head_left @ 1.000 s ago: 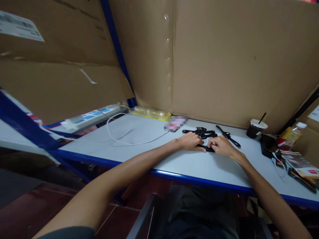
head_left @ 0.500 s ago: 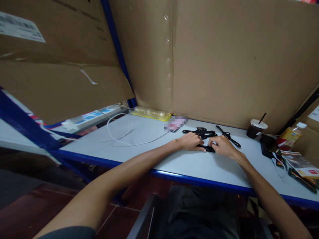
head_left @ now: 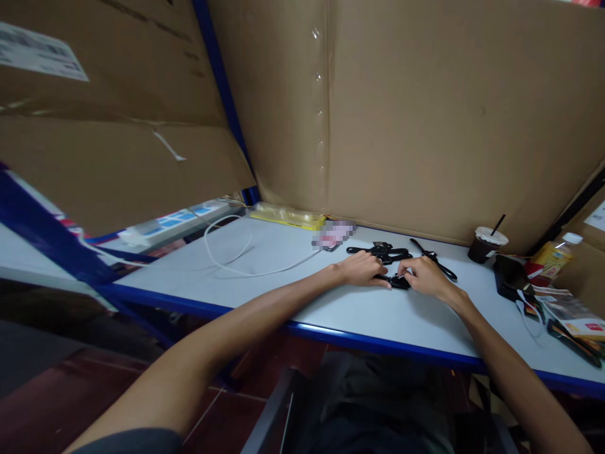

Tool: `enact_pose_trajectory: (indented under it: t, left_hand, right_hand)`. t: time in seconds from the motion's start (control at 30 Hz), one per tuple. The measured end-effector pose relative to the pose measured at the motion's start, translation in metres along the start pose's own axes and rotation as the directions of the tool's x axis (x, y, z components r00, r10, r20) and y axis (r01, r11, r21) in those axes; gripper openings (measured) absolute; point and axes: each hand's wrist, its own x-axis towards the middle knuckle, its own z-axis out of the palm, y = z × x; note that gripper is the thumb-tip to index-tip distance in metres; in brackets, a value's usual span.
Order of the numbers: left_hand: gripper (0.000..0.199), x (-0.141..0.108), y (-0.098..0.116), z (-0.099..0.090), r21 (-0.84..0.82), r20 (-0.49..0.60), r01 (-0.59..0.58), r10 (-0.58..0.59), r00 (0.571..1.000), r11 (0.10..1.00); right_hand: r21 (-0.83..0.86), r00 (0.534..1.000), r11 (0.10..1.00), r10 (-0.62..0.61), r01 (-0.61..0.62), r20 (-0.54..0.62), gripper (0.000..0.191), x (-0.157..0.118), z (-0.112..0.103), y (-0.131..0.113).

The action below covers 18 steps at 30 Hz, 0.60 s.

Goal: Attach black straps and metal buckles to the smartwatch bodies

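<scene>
A black spokeshave [head_left: 399,283] lies on the table between my hands, partly covered by them. My left hand [head_left: 363,270] is closed on its left handle, pressing it to the tabletop. Over the tool's middle and right side, my right hand [head_left: 424,276] has its thumb and forefinger pinched together; what small part they grip cannot be made out. Just behind my hands are more black spokeshaves [head_left: 388,252] in a loose pile. Another spokeshave [head_left: 437,261] lies at a slant beyond my right hand.
A pale table [head_left: 283,252] with a blue edge stands against cardboard walls [head_left: 401,126]. At its back left lie a yellow-edged plastic package [head_left: 288,216], a blurred-out phone-like item [head_left: 333,235] and a white cable [head_left: 255,275]. Rightward stand a drink cup [head_left: 482,246], a black tray [head_left: 508,277] and a bottle [head_left: 558,258].
My right hand has shifted very slightly right, and its fingers have moved a little at the spokeshave's middle. My left hand has stayed in place.
</scene>
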Motion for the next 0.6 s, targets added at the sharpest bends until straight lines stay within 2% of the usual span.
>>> enact_pose_trajectory:
  t: [0.3, 0.47, 0.6]
  left_hand:
    - [0.059, 0.0, -0.001, 0.001, -0.017, -0.013, -0.011, 0.011, 1.0, 1.0]
    - [0.058, 0.0, -0.001, 0.002, -0.013, -0.017, -0.014, 0.014, 1.0, 1.0]
    - [0.057, 0.0, 0.0, 0.0, -0.01, -0.01, -0.009, 0.009, 1.0, 1.0]
  right_hand:
    - [0.059, 0.998, 0.998, -0.024, 0.021, 0.052, 0.031, 0.001, -0.004, -0.006]
    - [0.155, 0.995, 0.987, -0.051, 0.037, 0.088, 0.031, 0.0, -0.003, -0.003]
    - [0.091, 0.997, 0.996, -0.004, -0.003, 0.072, 0.03, 0.0, 0.001, 0.007]
